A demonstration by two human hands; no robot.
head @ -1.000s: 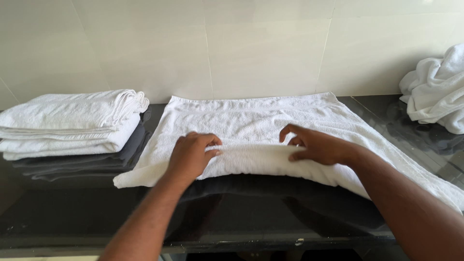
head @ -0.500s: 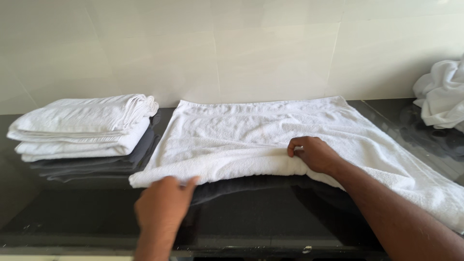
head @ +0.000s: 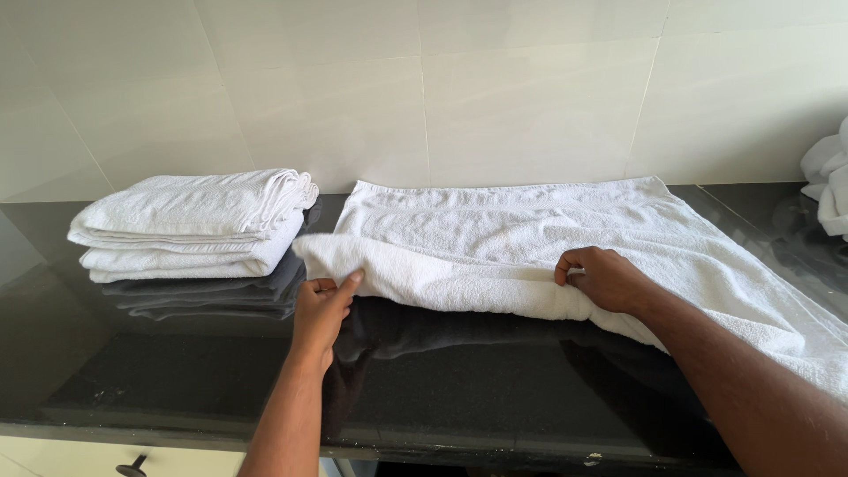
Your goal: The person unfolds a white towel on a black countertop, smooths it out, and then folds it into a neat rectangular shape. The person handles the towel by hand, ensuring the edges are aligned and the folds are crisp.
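Observation:
A large white towel [head: 530, 230] lies spread on the black glossy countertop [head: 177, 362], its near edge folded over toward the wall. My left hand [head: 320, 309] pinches the folded edge at the towel's near left corner, thumb on top. My right hand [head: 605, 278] grips the same folded edge further right, fingers curled around the cloth. The towel's right end trails off toward the frame's right edge.
A stack of folded white towels [head: 194, 221] sits at the left against the tiled wall [head: 424, 88]. A crumpled white cloth [head: 829, 185] shows at the far right edge. A drawer knob [head: 132, 465] sticks out below the counter's front edge.
My left hand slid left along the folded edge, from near the middle to the towel's left corner. The right hand stayed on the fold. The view shifted right to left.

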